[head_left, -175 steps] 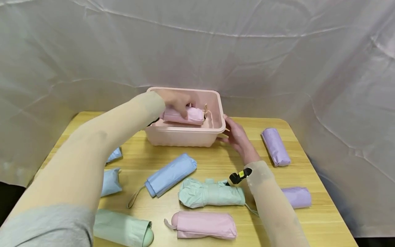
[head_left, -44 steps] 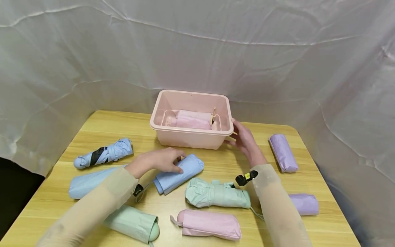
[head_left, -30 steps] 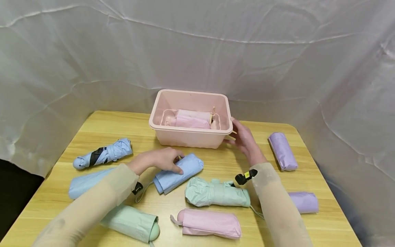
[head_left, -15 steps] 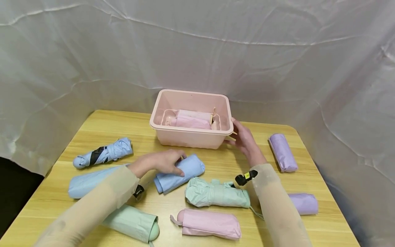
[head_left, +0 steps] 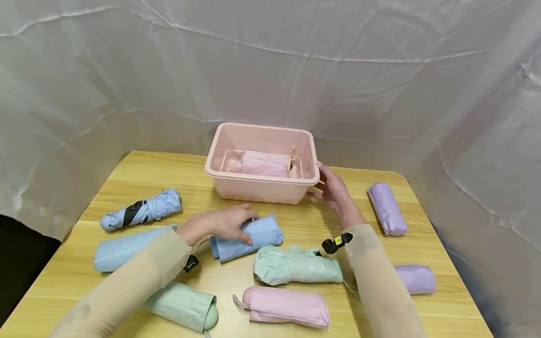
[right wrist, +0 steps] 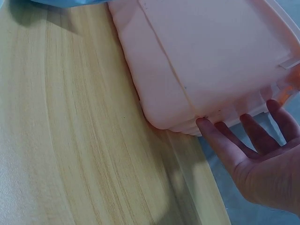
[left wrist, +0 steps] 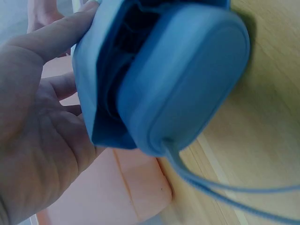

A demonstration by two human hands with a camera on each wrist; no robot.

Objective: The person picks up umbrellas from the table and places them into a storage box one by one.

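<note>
The wooden table (head_left: 139,173) carries a pink bin (head_left: 262,188) near its back edge, with a pink umbrella (head_left: 259,165) already lying inside, likely so that folded ones collect in one place. The right hand (head_left: 336,195) rests with fingers spread and straight against the bin's right wall, apparently to steady it. Toward the front edge lie the loose umbrellas: a green umbrella (head_left: 296,265) and another pink one (head_left: 285,307) among them. The left hand (head_left: 221,223) curls its fingers and thumb round the blue umbrella (head_left: 249,232) at the middle of the table, its wrist strap (left wrist: 225,192) trailing. Compared with half a second ago, the blue umbrella has swung flatter, its far end drawn nearer the green one, and the grip looks tighter.
</note>
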